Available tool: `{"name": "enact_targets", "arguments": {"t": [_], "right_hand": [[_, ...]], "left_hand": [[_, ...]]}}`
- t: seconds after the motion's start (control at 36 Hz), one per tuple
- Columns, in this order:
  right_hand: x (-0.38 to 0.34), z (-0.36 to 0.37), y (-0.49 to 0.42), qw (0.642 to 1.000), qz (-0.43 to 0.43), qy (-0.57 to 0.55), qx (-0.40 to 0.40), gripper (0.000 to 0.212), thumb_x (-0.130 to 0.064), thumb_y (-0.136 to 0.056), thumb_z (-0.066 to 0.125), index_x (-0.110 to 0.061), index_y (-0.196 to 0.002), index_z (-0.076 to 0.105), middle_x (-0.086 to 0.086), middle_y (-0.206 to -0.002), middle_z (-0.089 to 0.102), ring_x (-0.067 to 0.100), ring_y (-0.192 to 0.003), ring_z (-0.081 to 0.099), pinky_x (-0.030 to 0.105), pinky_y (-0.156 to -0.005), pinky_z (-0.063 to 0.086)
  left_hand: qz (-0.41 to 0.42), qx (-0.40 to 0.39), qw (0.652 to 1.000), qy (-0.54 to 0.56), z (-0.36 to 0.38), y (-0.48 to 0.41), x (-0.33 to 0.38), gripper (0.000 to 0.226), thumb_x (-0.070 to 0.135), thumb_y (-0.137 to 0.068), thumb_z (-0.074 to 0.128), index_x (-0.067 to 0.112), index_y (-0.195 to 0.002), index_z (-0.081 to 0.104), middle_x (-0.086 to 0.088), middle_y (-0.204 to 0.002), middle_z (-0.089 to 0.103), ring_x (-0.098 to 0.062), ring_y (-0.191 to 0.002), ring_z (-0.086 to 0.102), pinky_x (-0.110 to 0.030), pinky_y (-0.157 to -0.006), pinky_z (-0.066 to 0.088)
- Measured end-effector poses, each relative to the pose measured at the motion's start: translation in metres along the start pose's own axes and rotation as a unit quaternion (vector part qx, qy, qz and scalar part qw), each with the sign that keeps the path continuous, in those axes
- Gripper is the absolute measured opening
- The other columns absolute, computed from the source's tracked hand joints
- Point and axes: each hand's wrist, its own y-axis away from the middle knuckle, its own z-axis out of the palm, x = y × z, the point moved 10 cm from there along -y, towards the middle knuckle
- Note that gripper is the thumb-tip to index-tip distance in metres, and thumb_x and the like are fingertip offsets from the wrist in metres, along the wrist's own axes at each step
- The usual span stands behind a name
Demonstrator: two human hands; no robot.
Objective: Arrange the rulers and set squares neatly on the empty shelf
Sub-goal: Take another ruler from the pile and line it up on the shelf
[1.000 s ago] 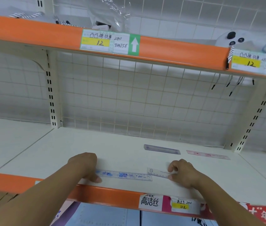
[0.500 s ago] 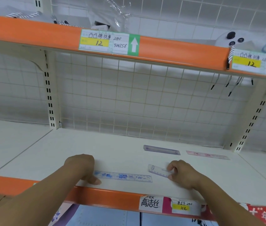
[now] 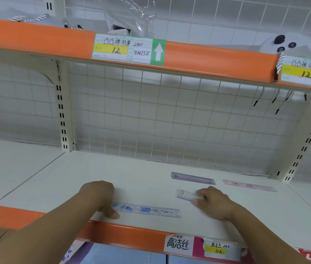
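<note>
Head view, middle bay of the shelf [image 3: 151, 174]: the white board carries four rulers that I can count. The blue-printed ruler [image 3: 151, 210] lies flat near the orange front lip, roughly parallel to it. My left hand [image 3: 97, 195] sits over its left end, fingers curled down onto it and thumb tip on the board at the near edge; the end itself is hidden under the hand. My right hand [image 3: 213, 202] pinches the short clear ruler [image 3: 186, 194] by its right end, fingers curled; this one is slightly blurred and angled, just behind the right end of the blue-printed ruler and apart from it. I cannot tell whether it rests on the board or is just off it. Further back, the purple ruler [image 3: 192, 178] lies flat, with the pink ruler [image 3: 250, 185] to its right, a gap between them. The wire grid [image 3: 170, 121] closes the bay behind. The upper shelf [image 3: 36, 38] bears a price label [image 3: 128, 50].
</note>
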Motion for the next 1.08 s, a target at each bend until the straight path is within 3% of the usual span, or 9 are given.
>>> {"name": "enact_targets", "arguments": {"t": [0.06,0.17,0.31,0.47,0.61,0.75,1.08], "right_hand": [[-0.001,0.000,-0.004,1.000,-0.006,-0.002,-0.007,0.036,-0.046,-0.094,0.046,-0.022,-0.117,0.058,0.001,-0.112,0.056,0.019,-0.103,0.053,0.034,-0.091,0.040],[0.002,-0.001,-0.017,1.000,-0.012,-0.025,0.001,0.051,-0.045,-0.092,0.051,-0.031,-0.139,0.036,-0.002,-0.136,0.045,0.022,-0.123,0.045,0.035,-0.104,0.035],[0.004,-0.009,-0.032,0.998,-0.021,-0.056,0.019,0.029,-0.045,-0.089,0.054,-0.039,-0.110,0.035,-0.004,-0.110,0.048,0.024,-0.102,0.051,0.035,-0.090,0.044],[-0.002,-0.025,-0.049,0.998,-0.044,-0.027,0.042,0.036,-0.045,-0.094,0.051,-0.036,-0.128,0.042,0.000,-0.111,0.037,0.023,-0.102,0.050,0.032,-0.097,0.039],[-0.008,-0.034,-0.063,0.996,-0.054,0.002,0.077,0.046,-0.043,-0.097,0.045,-0.034,-0.142,0.037,0.000,-0.121,0.037,0.023,-0.122,0.043,0.029,-0.104,0.031],[-0.013,-0.032,-0.074,0.994,-0.060,0.051,0.072,0.049,-0.043,-0.101,0.034,-0.033,-0.149,0.027,0.001,-0.131,0.039,0.022,-0.132,0.033,0.032,-0.106,0.027],[-0.014,-0.027,-0.085,0.984,-0.056,0.134,0.103,0.042,-0.042,-0.102,0.030,-0.036,-0.143,0.033,0.001,-0.131,0.044,0.023,-0.124,0.036,0.036,-0.101,0.030]], "left_hand": [[-0.002,-0.005,1.000,-0.004,-0.001,0.000,0.001,0.068,0.064,-0.068,0.072,0.017,-0.115,0.057,0.006,-0.094,0.057,-0.015,-0.087,0.056,-0.026,-0.079,0.045],[0.005,-0.019,1.000,-0.019,-0.001,0.000,0.006,0.062,0.062,-0.070,0.071,0.016,-0.109,0.059,0.005,-0.090,0.057,-0.016,-0.084,0.055,-0.026,-0.076,0.045],[0.011,-0.048,0.997,-0.053,-0.002,0.002,0.014,0.047,0.057,-0.076,0.070,0.016,-0.093,0.054,0.007,-0.068,0.048,-0.016,-0.083,0.053,-0.028,-0.083,0.047],[0.020,-0.068,0.995,-0.073,-0.001,0.005,0.020,0.059,0.054,-0.079,0.068,0.008,-0.115,0.064,0.006,-0.066,0.045,-0.018,-0.086,0.055,-0.032,-0.092,0.048],[0.020,-0.078,0.995,-0.062,-0.001,0.006,0.022,0.060,0.053,-0.080,0.068,0.007,-0.117,0.063,0.005,-0.067,0.045,-0.023,-0.109,0.062,-0.032,-0.093,0.048],[0.014,-0.077,0.995,-0.054,-0.001,0.007,0.021,0.058,0.052,-0.081,0.067,0.006,-0.117,0.063,0.006,-0.067,0.045,-0.018,-0.085,0.052,-0.032,-0.092,0.047],[0.003,-0.078,0.995,-0.057,-0.002,0.009,0.019,0.059,0.052,-0.081,0.068,0.006,-0.117,0.062,0.004,-0.070,0.046,-0.019,-0.084,0.051,-0.032,-0.091,0.047]]}}
